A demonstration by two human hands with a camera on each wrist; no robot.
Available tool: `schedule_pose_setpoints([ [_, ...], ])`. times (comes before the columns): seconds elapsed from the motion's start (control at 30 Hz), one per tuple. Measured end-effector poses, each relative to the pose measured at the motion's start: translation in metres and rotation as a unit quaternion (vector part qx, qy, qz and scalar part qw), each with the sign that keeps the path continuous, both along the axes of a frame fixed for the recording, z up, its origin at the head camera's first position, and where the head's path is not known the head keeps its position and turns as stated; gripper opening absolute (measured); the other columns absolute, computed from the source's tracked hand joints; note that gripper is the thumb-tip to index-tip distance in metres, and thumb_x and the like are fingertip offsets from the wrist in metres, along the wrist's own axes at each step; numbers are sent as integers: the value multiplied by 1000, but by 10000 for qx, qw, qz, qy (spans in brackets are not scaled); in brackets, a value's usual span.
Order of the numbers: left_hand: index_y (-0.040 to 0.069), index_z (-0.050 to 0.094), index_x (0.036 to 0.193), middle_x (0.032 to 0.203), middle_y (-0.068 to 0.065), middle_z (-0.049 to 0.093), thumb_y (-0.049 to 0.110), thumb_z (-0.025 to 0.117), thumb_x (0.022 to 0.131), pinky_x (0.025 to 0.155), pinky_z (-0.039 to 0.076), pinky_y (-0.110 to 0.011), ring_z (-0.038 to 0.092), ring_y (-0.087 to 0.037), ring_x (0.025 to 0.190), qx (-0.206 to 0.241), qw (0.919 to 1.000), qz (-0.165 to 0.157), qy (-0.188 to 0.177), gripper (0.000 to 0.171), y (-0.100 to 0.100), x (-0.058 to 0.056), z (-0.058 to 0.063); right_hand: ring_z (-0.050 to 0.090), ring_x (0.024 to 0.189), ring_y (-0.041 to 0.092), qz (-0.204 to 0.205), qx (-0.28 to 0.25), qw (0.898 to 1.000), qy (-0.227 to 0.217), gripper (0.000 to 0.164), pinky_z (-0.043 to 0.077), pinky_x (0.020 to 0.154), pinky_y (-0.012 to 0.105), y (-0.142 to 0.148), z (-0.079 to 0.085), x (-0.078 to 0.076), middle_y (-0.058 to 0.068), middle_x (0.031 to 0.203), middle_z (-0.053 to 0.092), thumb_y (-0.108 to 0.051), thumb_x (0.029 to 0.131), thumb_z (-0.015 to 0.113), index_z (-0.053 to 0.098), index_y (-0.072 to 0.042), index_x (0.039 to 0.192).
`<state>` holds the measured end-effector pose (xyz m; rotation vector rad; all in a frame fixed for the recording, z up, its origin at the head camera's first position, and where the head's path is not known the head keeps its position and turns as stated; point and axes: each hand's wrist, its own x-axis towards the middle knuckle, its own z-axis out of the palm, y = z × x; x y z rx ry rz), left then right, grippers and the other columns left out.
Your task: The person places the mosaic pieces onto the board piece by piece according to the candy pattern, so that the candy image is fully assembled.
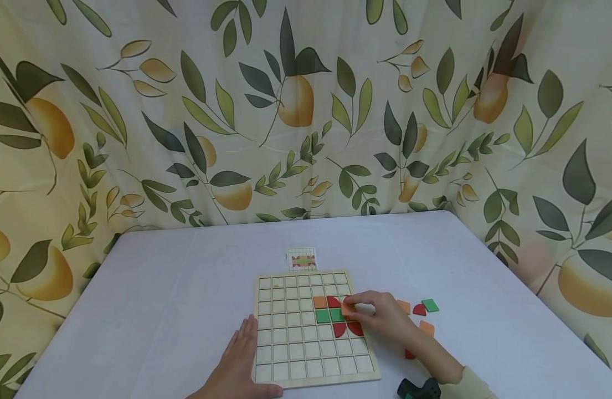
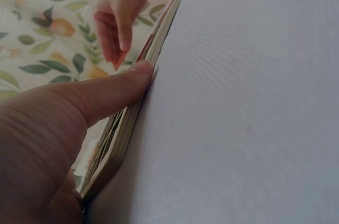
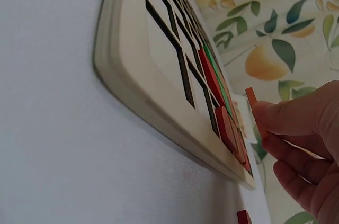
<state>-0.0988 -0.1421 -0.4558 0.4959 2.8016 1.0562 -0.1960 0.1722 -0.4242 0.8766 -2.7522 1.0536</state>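
A wooden grid board [image 1: 296,351] lies on the table, with orange, red and green tiles set in cells at its right side. My right hand [image 1: 385,315] pinches an orange square tile [image 1: 348,308] between thumb and fingers above those cells. Seen from the right wrist, the orange tile [image 3: 251,96] is held on edge, apart from the board. Against the board's left edge rests my left hand [image 1: 240,363], fingers straight. Its thumb [image 2: 114,94] lies along the near edge. Two green tiles [image 1: 323,316] sit side by side, with red rounded tiles [image 1: 339,330] below.
A small pattern card [image 1: 302,259] lies just beyond the board. Right of the board are loose tiles: a green square [image 1: 430,305], a red rounded piece [image 1: 419,310] and orange squares [image 1: 427,328]. A patterned curtain [image 1: 306,111] hangs behind the white table [image 1: 151,310].
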Motion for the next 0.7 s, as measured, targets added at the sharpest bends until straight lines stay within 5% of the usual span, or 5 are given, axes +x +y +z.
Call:
schedule_pose_setpoints([
  [0.13, -12, 5, 141, 148, -27, 4, 66, 70, 61, 93, -16, -6, 2, -36, 136, 21, 10000, 7, -61, 130, 0, 0, 1, 61, 96, 14, 85, 43, 9999, 93, 27, 49, 82, 37, -4, -1, 2, -5, 98, 68, -15, 76, 75, 71, -8, 102],
  [0.7, -13, 8, 141, 148, -27, 6, 68, 69, 61, 93, -16, -7, 4, -36, 136, -52, 10000, 4, 62, 130, 0, -1, -1, 57, 84, 6, 558, -28, 9961, -680, 24, 50, 74, 23, -22, -5, 13, -13, 92, 64, -17, 81, 72, 70, -11, 103],
])
